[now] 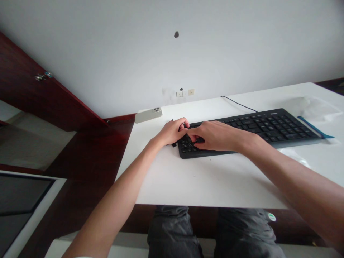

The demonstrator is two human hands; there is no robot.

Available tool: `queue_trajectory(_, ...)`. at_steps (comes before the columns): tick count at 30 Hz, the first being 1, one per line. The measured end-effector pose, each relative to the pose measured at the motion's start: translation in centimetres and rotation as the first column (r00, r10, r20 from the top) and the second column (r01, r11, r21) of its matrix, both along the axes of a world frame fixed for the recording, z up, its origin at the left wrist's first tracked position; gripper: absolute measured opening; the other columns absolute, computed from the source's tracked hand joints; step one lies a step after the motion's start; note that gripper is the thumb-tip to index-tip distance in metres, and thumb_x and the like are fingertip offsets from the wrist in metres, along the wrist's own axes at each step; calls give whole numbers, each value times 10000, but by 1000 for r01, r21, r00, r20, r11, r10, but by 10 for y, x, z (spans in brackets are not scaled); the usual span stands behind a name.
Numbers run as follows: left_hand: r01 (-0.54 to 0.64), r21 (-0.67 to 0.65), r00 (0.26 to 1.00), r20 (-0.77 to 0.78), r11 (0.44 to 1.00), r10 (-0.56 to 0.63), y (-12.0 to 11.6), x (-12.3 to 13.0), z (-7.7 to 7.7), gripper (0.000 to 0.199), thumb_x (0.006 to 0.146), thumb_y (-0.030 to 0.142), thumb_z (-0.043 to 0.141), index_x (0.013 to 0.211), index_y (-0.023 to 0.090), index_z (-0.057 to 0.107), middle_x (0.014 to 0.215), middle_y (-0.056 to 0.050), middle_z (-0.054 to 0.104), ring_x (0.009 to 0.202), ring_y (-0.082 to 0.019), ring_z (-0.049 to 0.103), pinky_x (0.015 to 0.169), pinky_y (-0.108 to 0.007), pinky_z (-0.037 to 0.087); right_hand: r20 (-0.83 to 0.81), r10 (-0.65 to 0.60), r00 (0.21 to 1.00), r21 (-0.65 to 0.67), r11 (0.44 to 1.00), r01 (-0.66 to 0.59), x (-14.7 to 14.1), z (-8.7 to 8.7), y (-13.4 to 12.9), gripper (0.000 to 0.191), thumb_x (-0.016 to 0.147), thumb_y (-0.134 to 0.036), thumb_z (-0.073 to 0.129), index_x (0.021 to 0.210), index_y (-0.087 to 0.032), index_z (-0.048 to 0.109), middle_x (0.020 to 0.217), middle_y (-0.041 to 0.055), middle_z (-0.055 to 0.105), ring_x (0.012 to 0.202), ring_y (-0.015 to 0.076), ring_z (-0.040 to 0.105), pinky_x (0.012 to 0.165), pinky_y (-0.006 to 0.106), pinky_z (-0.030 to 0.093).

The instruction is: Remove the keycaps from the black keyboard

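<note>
A black keyboard (249,125) lies on the white table, tilted slightly across it. My left hand (172,132) is at its left end, with thumb and fingers curled together; whatever may be between them is hidden. My right hand (217,136) rests over the keyboard's left part, its fingers bent down and its fingertips meeting those of my left hand. I cannot make out what the right fingers hold, if anything. Small black pieces (174,144) lie on the table beside my left hand, partly covered by it.
A phone (148,115) lies face down at the table's (204,182) back left. Crumpled clear plastic (319,107) and a blue-edged strip (314,128) are at the right. A cable (239,104) runs off the back. Wall sockets (185,93) sit behind; a dark red door (51,82) stands left.
</note>
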State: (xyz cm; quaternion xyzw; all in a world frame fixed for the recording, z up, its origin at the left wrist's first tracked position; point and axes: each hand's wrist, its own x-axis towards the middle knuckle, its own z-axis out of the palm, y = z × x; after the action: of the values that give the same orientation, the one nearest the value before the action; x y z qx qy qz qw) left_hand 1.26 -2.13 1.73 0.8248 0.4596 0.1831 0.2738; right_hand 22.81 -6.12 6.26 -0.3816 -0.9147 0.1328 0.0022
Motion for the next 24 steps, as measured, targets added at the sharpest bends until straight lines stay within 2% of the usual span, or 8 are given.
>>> queue_trajectory(6,0,-40,1000,4,999,0,-2,1,1,70,889,254,564,943,247,607,645,61,565,623,-153,497,630,-291,347,89,1,996,148,989,-14,-9,-6,-12,245,883,-137,593,1082,-263,663,735,19,661,530,157,482,602,328,190)
queue_trajectory(11,5,-12,1000,-10,1000,-5,-2,1,1,70,900,268,554,907,245,620,641,53,558,616,-152,479,627,-295,330,61,24,998,71,997,-28,-7,-4,-8,269,854,-117,574,1042,-286,666,707,-6,650,523,156,468,609,329,201)
queue_trajectory(17,11,-24,1000,-26,1000,-11,-5,2,5,84,893,247,546,892,243,631,654,41,575,612,-156,472,607,-299,315,81,81,993,80,993,-87,-7,-1,-6,198,843,-92,536,883,-259,634,674,-10,633,519,153,415,621,343,180)
queue_trajectory(24,20,44,998,-53,999,-18,-4,2,1,107,913,242,533,906,240,641,660,35,590,612,-162,487,611,-309,304,133,48,990,88,994,-60,-4,-2,-3,192,862,-106,548,870,-255,669,664,-5,636,518,148,420,634,339,181)
